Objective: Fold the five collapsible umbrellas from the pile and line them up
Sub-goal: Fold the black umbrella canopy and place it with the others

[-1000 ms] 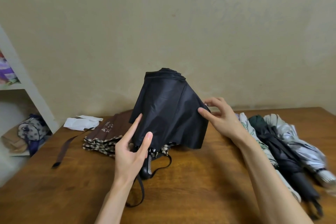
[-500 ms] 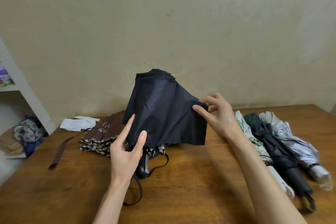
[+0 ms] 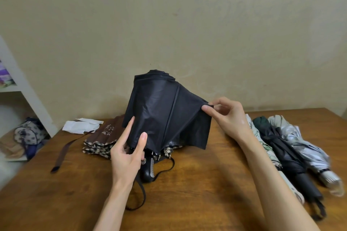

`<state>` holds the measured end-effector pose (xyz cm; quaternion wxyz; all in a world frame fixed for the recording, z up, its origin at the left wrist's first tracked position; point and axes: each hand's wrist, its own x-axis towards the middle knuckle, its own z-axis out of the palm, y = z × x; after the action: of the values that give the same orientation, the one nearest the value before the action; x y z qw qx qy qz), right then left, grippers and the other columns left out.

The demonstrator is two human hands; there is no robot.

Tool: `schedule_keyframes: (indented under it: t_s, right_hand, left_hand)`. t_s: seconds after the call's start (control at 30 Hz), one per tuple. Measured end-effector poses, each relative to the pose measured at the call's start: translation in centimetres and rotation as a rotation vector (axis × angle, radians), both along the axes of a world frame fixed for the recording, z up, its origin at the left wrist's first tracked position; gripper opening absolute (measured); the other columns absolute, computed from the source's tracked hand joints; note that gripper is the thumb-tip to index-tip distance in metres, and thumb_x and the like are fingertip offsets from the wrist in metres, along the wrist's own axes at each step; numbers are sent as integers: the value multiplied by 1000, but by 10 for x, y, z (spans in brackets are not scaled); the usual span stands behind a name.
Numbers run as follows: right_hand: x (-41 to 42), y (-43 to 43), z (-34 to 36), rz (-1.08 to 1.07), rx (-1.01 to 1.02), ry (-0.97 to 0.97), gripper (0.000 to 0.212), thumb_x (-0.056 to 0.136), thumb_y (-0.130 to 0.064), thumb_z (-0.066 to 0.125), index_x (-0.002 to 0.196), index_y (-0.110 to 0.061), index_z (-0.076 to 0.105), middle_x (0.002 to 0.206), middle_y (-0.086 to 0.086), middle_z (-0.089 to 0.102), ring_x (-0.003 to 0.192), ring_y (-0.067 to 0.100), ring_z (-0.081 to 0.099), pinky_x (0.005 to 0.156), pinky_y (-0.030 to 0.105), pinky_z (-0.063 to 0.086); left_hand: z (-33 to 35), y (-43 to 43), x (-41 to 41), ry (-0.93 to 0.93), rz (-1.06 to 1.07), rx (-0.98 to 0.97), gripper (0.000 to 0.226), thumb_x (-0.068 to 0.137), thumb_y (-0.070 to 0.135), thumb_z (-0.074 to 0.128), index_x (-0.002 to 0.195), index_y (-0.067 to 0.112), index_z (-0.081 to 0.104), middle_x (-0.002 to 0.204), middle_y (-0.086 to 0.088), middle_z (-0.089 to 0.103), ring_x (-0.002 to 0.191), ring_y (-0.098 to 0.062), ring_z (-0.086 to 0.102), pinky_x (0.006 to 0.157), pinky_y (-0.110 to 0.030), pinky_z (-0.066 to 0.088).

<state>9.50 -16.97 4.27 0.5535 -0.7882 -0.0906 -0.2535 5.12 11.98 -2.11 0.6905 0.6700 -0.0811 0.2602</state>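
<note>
Over the middle of the table (image 3: 206,184) we hold the black umbrella (image 3: 165,114) with its cap up and its handle (image 3: 148,170) low towards us; whether the handle touches the wood we cannot tell. Its canopy hangs loose and unpleated. Our left hand (image 3: 127,154) steadies it at the hem: forefinger and thumb lie straight up the cloth, and the other fingers seem to curl under the edge around the gathered ribs. Our right hand (image 3: 229,116) pinches one fold of the canopy's edge between thumb and forefinger and draws it out sideways, the other fingers loosely bent.

We judge this to be the pleating step. To do it well, we should pull each panel taut from its rib, lay it flat the same way round as the others, and turn the shaft a little with the left hand between folds, so that no slack bunches under the wrap.

Just behind lies the brown umbrella (image 3: 101,140), flattened but not rolled. Well to the right, three folded umbrellas (image 3: 289,159) lie side by side, touching.
</note>
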Motion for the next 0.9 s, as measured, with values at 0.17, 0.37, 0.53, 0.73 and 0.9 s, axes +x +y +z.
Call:
schedule_keyframes:
  t_s: [0.17,0.37,0.53,0.73,0.9]
  right_hand:
    - [-6,-9,5,23,-191,94,23,97,-37,76,89,-16,70,89,1,78,83,14,74,76,22,55]
    - [-3,-11,9,52,170,57,6,91,-13,83,95,-10,79,93,7,82,87,14,76,85,28,57]
    - [-9,-11,14,156,293,124,21,85,-4,86,103,-13,80,98,10,82,94,24,78,90,31,60]
    - [-7,-7,11,26,349,150,24,86,-15,88,109,-15,80,81,4,78,74,10,69,72,17,53]
    - [-3,5,1,76,278,267,24,100,-28,75,89,-7,78,81,11,76,79,17,69,81,35,60]
  left_hand:
    - [-5,-1,5,34,-10,51,59,95,29,77,148,46,58,132,-22,69,111,-59,66,88,-72,55]
    - [-1,-3,2,35,-31,-17,59,94,25,75,149,40,58,87,-13,72,55,-32,50,41,-26,43]
    - [5,-3,-2,28,-17,-40,58,95,24,74,148,40,58,83,15,74,55,-34,52,39,-27,43]
    - [6,-4,-1,17,-7,-31,58,95,25,74,149,41,59,80,13,70,52,-34,51,37,-31,40]
    - [5,-4,0,14,-17,-49,57,97,27,72,148,47,58,78,-25,62,52,-32,49,39,-30,41]
